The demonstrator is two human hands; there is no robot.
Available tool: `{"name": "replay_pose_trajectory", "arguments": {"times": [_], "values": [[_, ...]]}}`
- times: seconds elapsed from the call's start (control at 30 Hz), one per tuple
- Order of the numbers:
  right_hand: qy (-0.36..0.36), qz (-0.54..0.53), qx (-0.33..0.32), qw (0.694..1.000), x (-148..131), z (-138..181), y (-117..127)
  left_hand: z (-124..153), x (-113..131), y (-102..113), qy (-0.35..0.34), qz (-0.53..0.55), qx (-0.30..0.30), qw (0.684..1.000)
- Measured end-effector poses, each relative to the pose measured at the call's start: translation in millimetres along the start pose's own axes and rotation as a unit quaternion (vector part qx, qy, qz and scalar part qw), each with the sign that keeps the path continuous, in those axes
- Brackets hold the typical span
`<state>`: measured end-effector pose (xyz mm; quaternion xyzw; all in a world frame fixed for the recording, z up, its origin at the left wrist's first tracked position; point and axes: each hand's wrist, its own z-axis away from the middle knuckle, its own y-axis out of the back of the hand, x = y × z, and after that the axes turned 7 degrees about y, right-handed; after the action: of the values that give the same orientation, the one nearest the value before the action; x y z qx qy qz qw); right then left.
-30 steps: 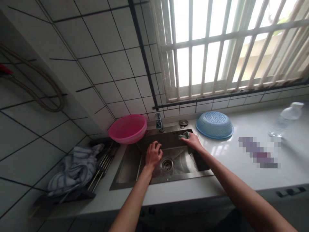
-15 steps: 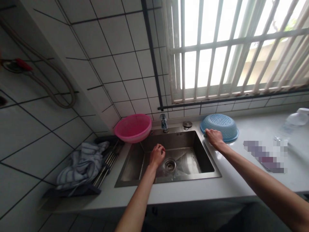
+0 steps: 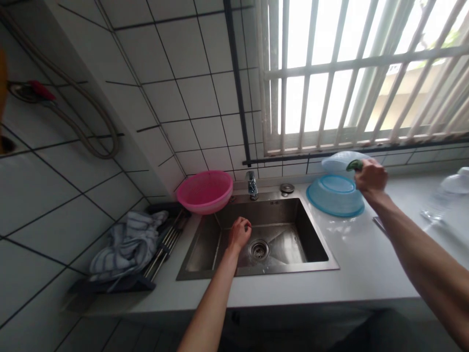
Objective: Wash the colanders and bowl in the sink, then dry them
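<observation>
My left hand (image 3: pixel 241 232) is over the steel sink (image 3: pixel 282 268), left of the drain (image 3: pixel 258 249), its fingers curled; a small dark spot shows between them, too hidden to name. At the upper right, my right hand (image 3: pixel 372 176) is closed, with a dark green piece (image 3: pixel 354 165) sticking out of its grip. Right beside it, a pale blue colander (image 3: pixel 339 160) is tilted and raised, blurred, its near edge at my fingers. Below the colander, a translucent blue basin (image 3: pixel 335 198) lies upside down on the counter, right of the sink.
A pink basin (image 3: pixel 205 193) rests at the sink's back left corner. The faucet (image 3: pixel 251 186) and a drain stopper (image 3: pixel 287 188) are behind the sink. A striped cloth (image 3: pixel 128 244) lies on a rack at the left. A clear bottle (image 3: pixel 445 193) stands at the right, before the barred window.
My right hand has moved up and right, lifting the colander off the blue basin, which now shows its smooth bottom. My left hand has stayed over the sink.
</observation>
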<state>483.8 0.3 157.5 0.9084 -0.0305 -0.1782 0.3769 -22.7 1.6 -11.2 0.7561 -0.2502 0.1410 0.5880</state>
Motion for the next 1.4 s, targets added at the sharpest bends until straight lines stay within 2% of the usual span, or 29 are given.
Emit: {"name": "replay_pose_trajectory", "arguments": {"times": [0.07,0.17,0.23,0.3,0.37,0.43,0.53,0.6,0.7,0.83,1.0,1.13,1.2,1.3,1.4], "values": [[0.007,-0.034,0.089,0.995,0,-5,20,0,-1,0,0.004,0.004,0.004,1.000],[0.003,-0.088,0.212,0.973,-17,-3,49,-1,-1,-1,0.008,0.012,0.012,1.000],[-0.017,-0.123,0.251,0.960,-36,2,62,-2,-2,0,0.016,0.021,0.027,0.999],[-0.028,-0.172,0.255,0.951,-54,13,67,-1,-4,3,0.030,0.031,0.049,0.998],[-0.038,-0.229,0.217,0.948,-67,29,61,0,-5,7,0.048,0.042,0.076,0.995],[-0.047,-0.270,0.138,0.952,-76,53,46,2,-6,12,0.061,0.053,0.102,0.991],[-0.008,-0.270,-0.029,0.962,-86,94,10,4,-6,18,0.073,0.067,0.145,0.985],[0.027,-0.254,-0.124,0.959,-94,118,-17,4,-5,21,0.077,0.076,0.169,0.980],[0.067,-0.248,-0.209,0.943,-112,136,-57,4,-5,22,0.082,0.083,0.188,0.975],[0.103,-0.305,-0.269,0.908,-142,133,-103,3,-6,22,0.074,0.094,0.184,0.975],[0.004,-0.412,-0.302,0.860,-170,150,-145,6,-4,31,0.078,0.092,0.186,0.975],[-0.015,-0.471,-0.328,0.819,-179,172,-161,-1,14,50,-0.004,0.029,0.193,0.981],[-0.023,-0.480,-0.339,0.809,-179,173,-165,-17,30,63,-0.055,0.002,0.204,0.977],[-0.039,-0.484,-0.341,0.805,-177,169,-167,-56,55,84,-0.109,-0.024,0.223,0.968],[-0.031,-0.482,-0.338,0.807,-175,167,-168,-100,73,98,-0.156,-0.044,0.197,0.967]]}}
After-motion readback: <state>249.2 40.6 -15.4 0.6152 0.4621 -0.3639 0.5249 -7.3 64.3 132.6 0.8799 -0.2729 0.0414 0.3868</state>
